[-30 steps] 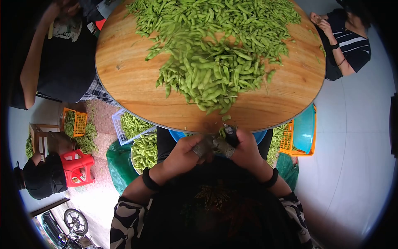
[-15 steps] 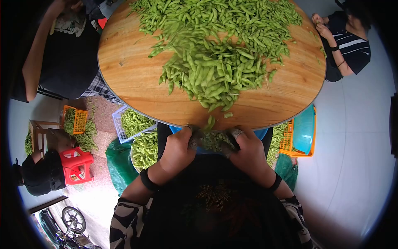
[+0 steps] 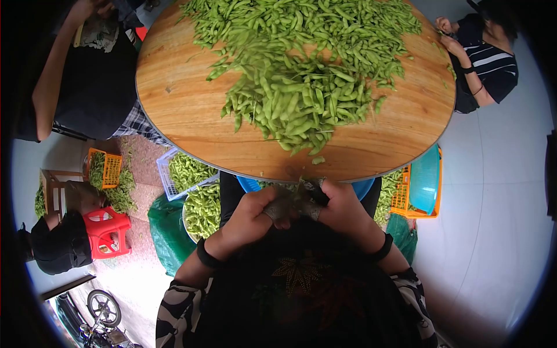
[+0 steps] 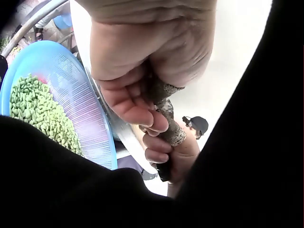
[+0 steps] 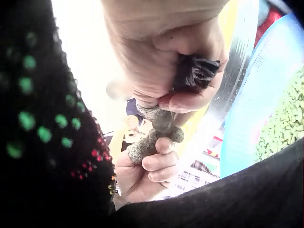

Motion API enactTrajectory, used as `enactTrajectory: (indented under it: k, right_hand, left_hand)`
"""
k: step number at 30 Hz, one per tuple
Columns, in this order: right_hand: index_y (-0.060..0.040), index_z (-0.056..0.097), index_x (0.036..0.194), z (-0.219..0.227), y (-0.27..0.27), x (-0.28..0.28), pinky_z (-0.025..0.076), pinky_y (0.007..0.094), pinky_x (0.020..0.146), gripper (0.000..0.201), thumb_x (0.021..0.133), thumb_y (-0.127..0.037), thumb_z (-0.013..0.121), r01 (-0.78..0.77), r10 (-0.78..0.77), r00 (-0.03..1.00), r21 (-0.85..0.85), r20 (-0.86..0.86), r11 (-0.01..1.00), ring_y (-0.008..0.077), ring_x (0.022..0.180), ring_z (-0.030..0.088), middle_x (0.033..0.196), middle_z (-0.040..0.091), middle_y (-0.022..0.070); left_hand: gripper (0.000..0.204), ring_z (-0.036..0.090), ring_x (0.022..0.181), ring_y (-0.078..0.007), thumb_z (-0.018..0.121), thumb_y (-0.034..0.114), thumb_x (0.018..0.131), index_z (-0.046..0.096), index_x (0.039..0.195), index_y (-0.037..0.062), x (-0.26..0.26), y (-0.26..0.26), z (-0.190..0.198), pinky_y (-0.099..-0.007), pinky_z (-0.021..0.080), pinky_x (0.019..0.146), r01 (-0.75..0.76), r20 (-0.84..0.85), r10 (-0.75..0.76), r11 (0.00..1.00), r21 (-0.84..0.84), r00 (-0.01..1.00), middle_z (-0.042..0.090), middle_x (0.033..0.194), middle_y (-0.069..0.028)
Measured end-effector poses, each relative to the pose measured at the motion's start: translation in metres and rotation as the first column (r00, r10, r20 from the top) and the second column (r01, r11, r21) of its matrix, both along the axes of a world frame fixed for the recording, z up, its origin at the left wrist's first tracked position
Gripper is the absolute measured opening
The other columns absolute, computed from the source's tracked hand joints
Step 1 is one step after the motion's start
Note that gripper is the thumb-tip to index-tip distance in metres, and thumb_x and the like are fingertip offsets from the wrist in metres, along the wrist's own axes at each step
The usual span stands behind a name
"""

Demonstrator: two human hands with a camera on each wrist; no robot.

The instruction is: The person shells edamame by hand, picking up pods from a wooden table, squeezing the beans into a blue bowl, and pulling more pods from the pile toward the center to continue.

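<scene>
My left hand (image 3: 252, 216) and right hand (image 3: 347, 216) meet just off the near edge of the round wooden table (image 3: 191, 133). Both have curled fingers, thumbs close together, pinching a green soybean pod (image 3: 299, 189) that the fingers mostly hide. Grey speckled covers (image 5: 142, 148) sheathe the thumbs, and a black wrap (image 5: 195, 71) covers a right finger. Under the hands, a blue basket (image 4: 91, 118) holds shelled green soybeans (image 4: 40, 109), seen in the left wrist view. A heap of soybean pods (image 3: 296, 104) lies on the tabletop ahead.
Left of my legs stand a pale crate (image 3: 165, 174) of pods and a green sack (image 3: 165, 232). An orange crate with a teal basket (image 3: 425, 182) is at the right. People sit on both sides of the table. A red stool (image 3: 107, 232) stands farther left.
Half a second ago the hands were apart, a pod upright by the left fingers and loose green bits between them. Now they have closed together around the pod. The heap looks unchanged.
</scene>
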State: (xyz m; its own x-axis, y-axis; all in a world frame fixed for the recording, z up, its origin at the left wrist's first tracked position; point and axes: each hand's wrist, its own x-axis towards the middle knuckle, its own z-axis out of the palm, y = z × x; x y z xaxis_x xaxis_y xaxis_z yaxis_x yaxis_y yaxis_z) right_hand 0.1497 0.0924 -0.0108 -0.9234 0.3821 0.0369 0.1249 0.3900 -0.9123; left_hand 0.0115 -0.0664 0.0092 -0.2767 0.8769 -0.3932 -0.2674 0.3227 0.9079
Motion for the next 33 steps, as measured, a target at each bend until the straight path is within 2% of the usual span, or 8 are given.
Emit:
enactTrajectory:
  k: [4,6,15,17,22,25,29,33]
  right_hand:
    - [-0.0005,0.059,0.096,-0.007,-0.004,-0.003,0.052,0.0391,0.066,0.038,0.071,-0.023,0.077,-0.041,0.037,0.999,0.125,0.030,0.991,0.0362,0.079,0.065,0.086,0.065,0.0177]
    - [-0.0005,0.058,0.099,-0.008,-0.017,-0.004,0.053,0.0399,0.065,0.040,0.071,-0.023,0.077,0.002,-0.043,0.990,0.293,0.132,0.956,0.0367,0.080,0.066,0.088,0.065,0.0181]
    - [-0.0017,0.056,0.090,-0.005,-0.014,-0.001,0.050,0.0438,0.056,0.028,0.073,-0.018,0.071,0.014,-0.023,1.000,0.388,0.019,0.922,0.0371,0.067,0.061,0.076,0.060,0.0171]
    - [-0.0023,0.058,0.095,0.002,-0.010,0.003,0.051,0.0418,0.059,0.029,0.074,-0.017,0.073,-0.037,0.008,0.997,0.397,0.073,0.917,0.0361,0.071,0.062,0.080,0.061,0.0166]
    - [-0.0045,0.063,0.101,-0.006,0.004,0.000,0.050,0.0414,0.058,0.031,0.076,-0.020,0.073,0.110,-0.112,0.994,0.348,-0.014,0.931,0.0334,0.070,0.063,0.084,0.061,0.0153]
    - [-0.0055,0.063,0.100,-0.009,0.017,-0.014,0.051,0.0399,0.058,0.029,0.075,-0.016,0.073,0.305,-0.282,0.950,0.595,-0.134,0.743,0.0321,0.074,0.063,0.097,0.060,0.0140]
    - [-0.0038,0.064,0.095,-0.007,0.018,-0.010,0.051,0.0390,0.064,0.027,0.074,-0.015,0.075,0.188,-0.251,0.968,0.617,0.016,0.764,0.0343,0.079,0.062,0.090,0.060,0.0145]
    - [-0.0041,0.064,0.092,-0.006,0.012,0.001,0.052,0.0405,0.065,0.026,0.073,-0.017,0.075,0.112,-0.176,0.983,0.580,0.055,0.807,0.0349,0.079,0.063,0.094,0.062,0.0144]
  left_hand:
    - [0.019,0.066,0.073,-0.0312,0.056,-0.007,0.073,0.055,0.092,-0.0026,0.002,-0.007,-0.010,-0.0349,0.051,0.063,0.065,-0.293,-0.050,0.997,0.042,0.955,0.064,0.085,-0.0188]
    - [0.009,0.064,0.066,-0.0176,0.054,-0.005,0.084,0.057,0.092,-0.0021,0.000,-0.011,-0.018,-0.0285,0.051,0.059,0.280,-0.827,-0.083,0.955,0.093,0.556,0.066,0.079,-0.0105]
    - [0.025,0.067,0.067,-0.0205,0.053,-0.010,0.081,0.058,0.105,-0.0024,-0.011,-0.032,-0.001,-0.0289,0.053,0.059,-0.121,-0.532,0.158,0.987,0.105,0.832,0.065,0.080,-0.0119]
    - [0.026,0.066,0.067,-0.0138,0.050,-0.010,0.084,0.059,0.108,-0.0019,-0.031,-0.053,0.001,-0.0264,0.052,0.059,-0.263,-0.681,0.239,0.962,0.071,0.692,0.067,0.080,-0.0093]
    - [0.024,0.065,0.080,-0.0370,0.064,0.006,0.082,0.063,0.106,0.0041,-0.080,-0.096,-0.012,-0.0435,0.053,0.070,-0.594,-0.987,-0.157,0.796,-0.114,-0.021,0.065,0.096,-0.0176]
    - [0.025,0.063,0.081,-0.0378,0.066,0.008,0.081,0.064,0.105,0.0037,-0.075,-0.067,-0.005,-0.0449,0.052,0.071,-0.479,-0.939,-0.056,0.869,0.121,-0.339,0.064,0.100,-0.0173]
    - [0.021,0.065,0.076,-0.0335,0.070,0.007,0.080,0.065,0.099,0.0021,-0.028,0.006,0.012,-0.0390,0.053,0.066,-0.137,-0.979,0.179,0.977,0.165,0.096,0.067,0.089,-0.0169]
    - [0.034,0.059,0.061,-0.0345,0.072,0.014,0.072,0.060,0.100,-0.0004,-0.015,0.053,-0.020,-0.0427,0.049,0.055,-0.038,-0.995,0.087,0.996,0.086,0.041,0.059,0.071,-0.0152]
